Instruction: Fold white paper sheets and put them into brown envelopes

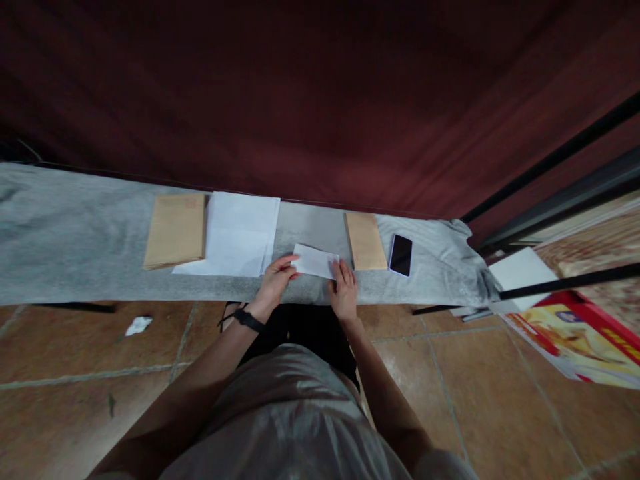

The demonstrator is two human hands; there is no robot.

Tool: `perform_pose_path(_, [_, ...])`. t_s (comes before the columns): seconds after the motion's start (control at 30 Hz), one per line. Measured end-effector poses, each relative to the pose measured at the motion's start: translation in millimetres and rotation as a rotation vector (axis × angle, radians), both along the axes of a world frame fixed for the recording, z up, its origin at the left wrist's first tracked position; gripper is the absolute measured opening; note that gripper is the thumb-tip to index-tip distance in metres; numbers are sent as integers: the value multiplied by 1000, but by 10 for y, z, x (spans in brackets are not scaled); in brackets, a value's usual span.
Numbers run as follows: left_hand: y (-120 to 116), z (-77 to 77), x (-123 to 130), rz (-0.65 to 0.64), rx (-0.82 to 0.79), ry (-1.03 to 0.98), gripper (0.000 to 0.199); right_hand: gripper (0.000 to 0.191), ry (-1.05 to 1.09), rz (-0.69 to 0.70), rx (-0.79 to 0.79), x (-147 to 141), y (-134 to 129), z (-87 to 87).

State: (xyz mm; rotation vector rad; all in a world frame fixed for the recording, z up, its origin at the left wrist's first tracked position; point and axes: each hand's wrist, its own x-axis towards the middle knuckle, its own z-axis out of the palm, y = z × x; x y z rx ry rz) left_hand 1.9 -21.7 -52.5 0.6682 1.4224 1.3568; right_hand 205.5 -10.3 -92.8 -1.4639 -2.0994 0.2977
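Observation:
Between my hands, at the near side of the cloth-covered table, is a folded sheet of white paper (316,260). My left hand (276,280) pinches its left end between thumb and fingers. At its right end lies my right hand (343,288), fingers stretched over the corner and pressing on the paper. To the left is a stack of white paper sheets (235,233), partly beside a pile of brown envelopes (175,230). Just right of my right hand lies another brown envelope stack (367,241).
A phone (401,255) with a dark screen lies right of the envelopes. The grey cloth (75,240) covers the long, narrow table. A dark red curtain (300,120) hangs behind it. Black metal bars (560,157) and a red-yellow box (580,337) stand at the right.

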Motion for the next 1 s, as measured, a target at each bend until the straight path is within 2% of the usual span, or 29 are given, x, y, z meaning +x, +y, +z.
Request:
perform_pose_path(0.13, [-17,124,3,-40,51,-100,44,43,191,115,-49,21,107,151])
perform_pose_path(0.2, [-11,165,-26,-62,85,-85,43,37,319,110,-85,27,134,224])
perform_pose_path(0.33, [15,165,-99,-58,122,187,37,35,547,-28,-151,30,169,343])
perform_pose_path(0.4, [29,133,-118,-32,131,341,27,35,614,-56,-177,25,197,378])
perform_pose_path(0.47, [42,89,-120,-46,125,391,20,35,647,-56,-206,12,233,381])
perform_pose_path(0.63, [87,-44,-71,-123,4,309,20,45,601,-144,-210,-55,357,249])
perform_pose_path(0.87, [266,-191,7,-55,-85,381,14,56,375,-173,-161,-71,546,94])
perform_pose_path(1.0, [329,-221,15,-25,-113,438,12,53,180,-130,-10,-99,520,91])
